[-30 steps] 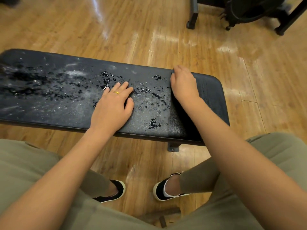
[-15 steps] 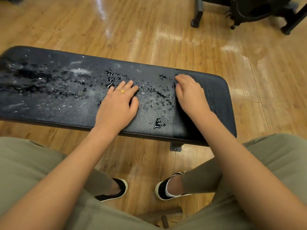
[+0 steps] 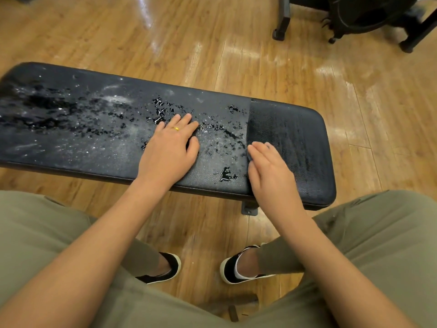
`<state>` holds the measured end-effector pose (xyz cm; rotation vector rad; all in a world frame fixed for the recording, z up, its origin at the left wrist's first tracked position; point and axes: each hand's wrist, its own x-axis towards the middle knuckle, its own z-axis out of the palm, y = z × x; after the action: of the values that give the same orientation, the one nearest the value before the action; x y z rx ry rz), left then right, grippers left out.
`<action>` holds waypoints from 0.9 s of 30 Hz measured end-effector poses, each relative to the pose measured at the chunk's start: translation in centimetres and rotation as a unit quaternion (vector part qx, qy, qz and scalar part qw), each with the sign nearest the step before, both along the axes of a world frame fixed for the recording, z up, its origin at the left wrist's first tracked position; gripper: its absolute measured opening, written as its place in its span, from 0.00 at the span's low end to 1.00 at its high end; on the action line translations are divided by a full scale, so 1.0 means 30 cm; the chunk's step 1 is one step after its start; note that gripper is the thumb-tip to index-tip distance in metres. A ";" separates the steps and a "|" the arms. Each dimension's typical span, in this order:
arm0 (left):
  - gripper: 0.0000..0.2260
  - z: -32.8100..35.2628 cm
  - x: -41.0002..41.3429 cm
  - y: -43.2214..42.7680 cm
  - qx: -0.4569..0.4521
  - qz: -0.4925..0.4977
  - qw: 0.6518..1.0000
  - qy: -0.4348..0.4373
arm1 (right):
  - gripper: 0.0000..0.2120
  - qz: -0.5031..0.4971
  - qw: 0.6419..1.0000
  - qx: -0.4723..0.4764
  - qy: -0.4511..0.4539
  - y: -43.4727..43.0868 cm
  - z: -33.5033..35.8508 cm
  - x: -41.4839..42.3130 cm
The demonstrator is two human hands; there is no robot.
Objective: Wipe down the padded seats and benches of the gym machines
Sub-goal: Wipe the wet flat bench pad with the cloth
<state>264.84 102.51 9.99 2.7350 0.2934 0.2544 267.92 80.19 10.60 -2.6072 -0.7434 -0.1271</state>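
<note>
One bench, two flat hands.
The black bench [image 3: 71, 138] lies across the floor [image 3: 212, 43] before the knees, its left end cut off and its middle wet. The left hand [image 3: 169, 150], with one ring [image 3: 176, 129], lies flat on it, fingers straight. The right hand [image 3: 272, 176] presses straight-fingered near its right end; any cloth beneath is unclear. Two shoes [image 3: 165, 271] show below.

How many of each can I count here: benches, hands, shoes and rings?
Padded bench: 1
Hands: 2, left hand and right hand
Shoes: 2, left shoe and right shoe
Gold ring: 1
Total: 6
</note>
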 end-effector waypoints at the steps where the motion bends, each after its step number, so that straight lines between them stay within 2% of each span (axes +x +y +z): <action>1: 0.19 0.000 0.000 0.000 0.000 0.000 1.000 -0.001 | 0.14 0.002 1.000 0.001 0.000 0.006 0.000 0.016; 3: 0.20 0.002 -0.001 -0.001 -0.002 -0.001 1.000 0.000 | 0.11 -0.001 1.000 -0.004 0.001 0.034 0.003 0.075; 7: 0.20 0.003 -0.007 -0.004 -0.005 -0.003 1.000 0.001 | 0.12 -0.024 1.000 -0.011 0.004 0.075 0.009 0.166; 14: 0.20 0.003 -0.005 -0.007 -0.002 0.002 1.000 0.003 | 0.17 0.012 1.000 -0.001 -0.007 -0.033 -0.025 -0.105; 17: 0.20 0.002 -0.003 -0.006 -0.001 0.003 1.000 0.002 | 0.17 0.036 0.999 0.008 -0.006 -0.062 -0.033 -0.118; 23: 0.20 0.002 -0.003 -0.008 -0.002 0.004 1.000 0.000 | 0.16 0.006 0.999 0.021 0.040 0.000 -0.009 0.069; 27: 0.20 -0.001 -0.003 -0.005 -0.009 0.006 1.000 -0.002 | 0.13 -0.027 0.999 0.021 0.020 0.100 0.015 0.285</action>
<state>264.75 102.37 9.97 2.7163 0.3085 0.2596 276.47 83.21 11.07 -2.5836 -0.6507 -0.1039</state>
